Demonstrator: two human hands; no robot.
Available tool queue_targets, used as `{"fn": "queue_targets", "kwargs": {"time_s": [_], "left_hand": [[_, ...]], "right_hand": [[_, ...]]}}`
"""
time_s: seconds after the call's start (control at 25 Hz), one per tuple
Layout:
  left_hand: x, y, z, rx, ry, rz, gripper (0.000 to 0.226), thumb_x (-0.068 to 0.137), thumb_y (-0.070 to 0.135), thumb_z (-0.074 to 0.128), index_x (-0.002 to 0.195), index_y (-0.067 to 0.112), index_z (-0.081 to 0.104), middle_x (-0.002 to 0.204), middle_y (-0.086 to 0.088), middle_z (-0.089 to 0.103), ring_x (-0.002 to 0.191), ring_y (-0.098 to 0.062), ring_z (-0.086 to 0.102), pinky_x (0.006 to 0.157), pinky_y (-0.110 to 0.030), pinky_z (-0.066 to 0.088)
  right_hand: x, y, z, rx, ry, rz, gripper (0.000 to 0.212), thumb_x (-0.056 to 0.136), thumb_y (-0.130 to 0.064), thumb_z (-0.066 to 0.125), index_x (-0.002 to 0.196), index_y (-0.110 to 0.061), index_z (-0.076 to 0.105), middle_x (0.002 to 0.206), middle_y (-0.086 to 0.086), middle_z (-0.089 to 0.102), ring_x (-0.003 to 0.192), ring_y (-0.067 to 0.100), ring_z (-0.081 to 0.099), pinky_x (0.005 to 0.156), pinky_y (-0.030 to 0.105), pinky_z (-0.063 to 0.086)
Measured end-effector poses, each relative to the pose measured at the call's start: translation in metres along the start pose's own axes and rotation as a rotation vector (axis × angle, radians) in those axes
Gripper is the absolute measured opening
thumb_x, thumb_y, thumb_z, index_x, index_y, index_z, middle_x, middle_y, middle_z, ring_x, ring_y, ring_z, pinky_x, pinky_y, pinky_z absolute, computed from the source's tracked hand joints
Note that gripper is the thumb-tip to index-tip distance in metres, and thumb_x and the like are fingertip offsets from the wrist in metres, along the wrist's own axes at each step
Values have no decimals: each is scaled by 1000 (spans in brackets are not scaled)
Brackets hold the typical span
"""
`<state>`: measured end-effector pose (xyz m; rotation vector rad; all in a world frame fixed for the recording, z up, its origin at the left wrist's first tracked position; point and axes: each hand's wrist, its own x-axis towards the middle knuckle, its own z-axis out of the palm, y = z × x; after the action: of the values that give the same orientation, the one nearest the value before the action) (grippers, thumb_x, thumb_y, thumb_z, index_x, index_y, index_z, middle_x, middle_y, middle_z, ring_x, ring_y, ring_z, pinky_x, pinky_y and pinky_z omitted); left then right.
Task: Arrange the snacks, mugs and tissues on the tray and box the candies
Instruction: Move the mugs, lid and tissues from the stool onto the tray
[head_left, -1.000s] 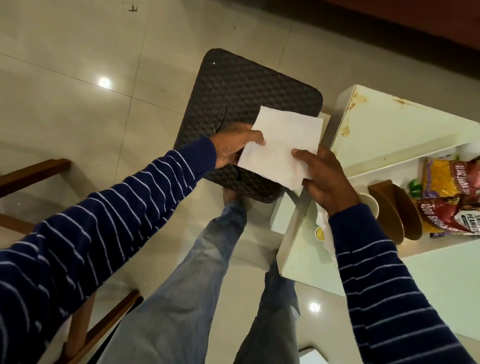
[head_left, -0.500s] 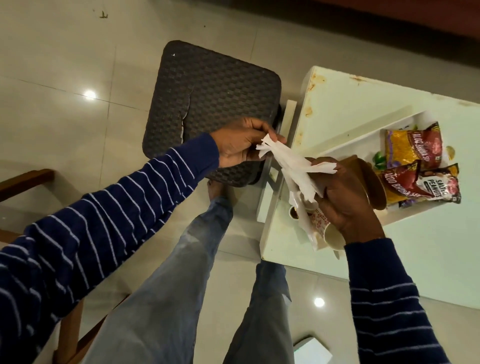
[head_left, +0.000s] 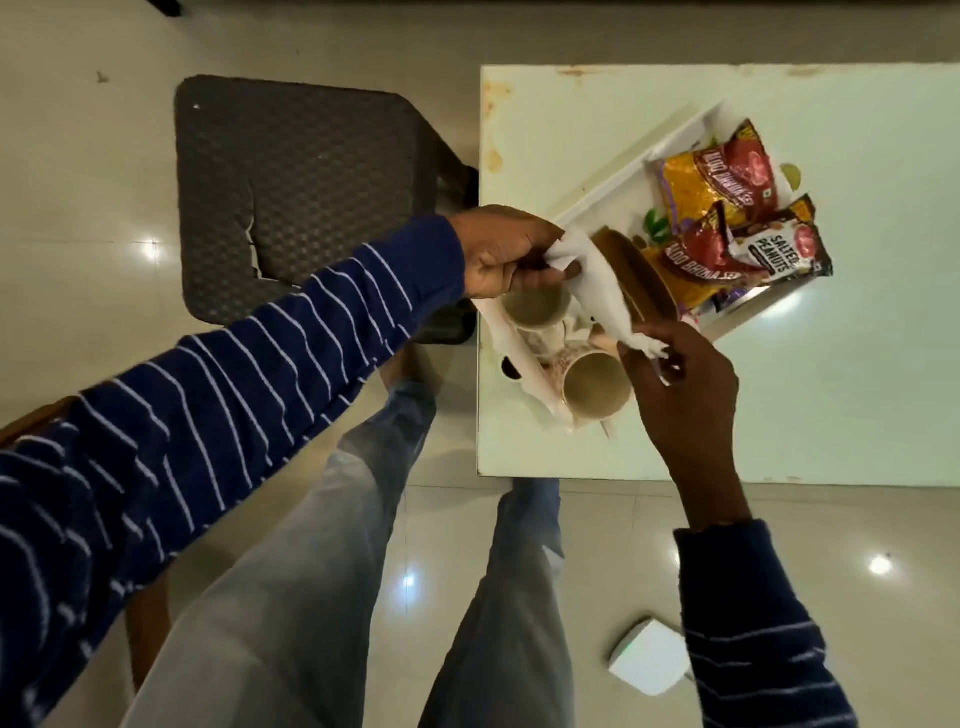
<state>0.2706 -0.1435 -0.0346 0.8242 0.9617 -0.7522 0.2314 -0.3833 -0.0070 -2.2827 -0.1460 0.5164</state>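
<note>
A white tissue (head_left: 597, 286) hangs stretched and twisted between my two hands above the white tray (head_left: 639, 171). My left hand (head_left: 504, 252) pinches its upper end, my right hand (head_left: 685, 374) pinches its lower end. Below the tissue two patterned mugs stand in the tray's near corner, one (head_left: 535, 306) under my left hand, the other (head_left: 595, 392) beside my right hand. A brown wooden holder (head_left: 639, 270) stands edge-up behind the tissue. Several snack packets (head_left: 727, 218) in red, yellow and black lie in the tray's far half.
The tray sits on a pale green table (head_left: 831, 389). A dark woven stool (head_left: 301, 192) stands left of the table. A white box (head_left: 649, 662) lies on the tiled floor by my right leg. A wooden chair frame (head_left: 145, 629) is at lower left.
The flat tissue held over the stool got crumpled and is now pulled into a twisted strip. Both hands moved right, over the tray's mugs. The view shifted toward the table.
</note>
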Motion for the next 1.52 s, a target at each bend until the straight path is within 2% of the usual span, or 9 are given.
{"fn": "queue_targets", "kwargs": {"time_s": [0.2,0.44,0.64,0.8,1.04,1.2,1.32,1.44,1.52], "left_hand": [[26,-4,51,197,127,261,13,93,2,60,106,0,64,104,-16,63,89,-23,66,79,-33,61],[38,-12,51,205,343,512,7,90,2,62,87,8,65,84,-9,69,74,-19,72,68,-29,60],[37,-27,11,303,590,654,9,89,9,65,97,7,67,90,-6,70,64,-12,71,59,-21,55],[25,-51,-14,290,801,647,7,87,13,63,90,17,68,79,2,70,61,-4,66,59,-21,56],[22,-119,-19,164,987,338,24,89,34,63,106,17,67,103,-7,71,96,-26,67,89,-46,57],[29,-163,1,63,1032,181,33,88,53,56,81,22,66,97,-8,70,94,-32,66,91,-47,55],[34,-181,19,21,913,168,35,92,53,51,91,21,65,101,-10,71,92,-29,68,87,-45,57],[45,-195,27,61,795,177,39,99,43,48,111,9,62,104,-9,70,84,-22,67,62,-29,54],[49,-201,31,100,744,224,32,101,36,46,113,9,60,103,-9,68,80,-20,66,51,-19,47]], "right_hand": [[8,36,-9,-36,312,229,25,88,-25,74,108,-9,72,111,9,71,103,26,63,87,48,53],[33,59,17,3,267,208,21,88,-16,73,105,-4,74,101,17,69,87,25,60,72,0,36],[41,70,25,-26,190,147,21,89,-23,70,106,-11,74,101,8,71,80,15,59,70,0,36],[29,80,6,98,207,167,27,88,-31,71,113,-20,72,115,0,71,90,15,68,77,27,56],[36,118,-82,49,183,159,27,94,-21,65,119,-12,69,121,6,69,95,22,69,66,3,42],[80,134,-151,-74,75,164,34,94,-24,65,127,-13,66,129,8,65,101,23,68,68,0,39],[122,136,-173,-144,-19,215,40,92,-34,67,130,-21,64,133,6,63,100,14,63,67,-9,34],[165,134,-169,-74,-102,293,46,90,-39,70,132,-21,62,139,3,59,115,18,61,102,25,48],[185,130,-162,-51,-143,308,48,93,-37,68,135,-17,60,132,2,60,118,21,57,105,34,44]]}}
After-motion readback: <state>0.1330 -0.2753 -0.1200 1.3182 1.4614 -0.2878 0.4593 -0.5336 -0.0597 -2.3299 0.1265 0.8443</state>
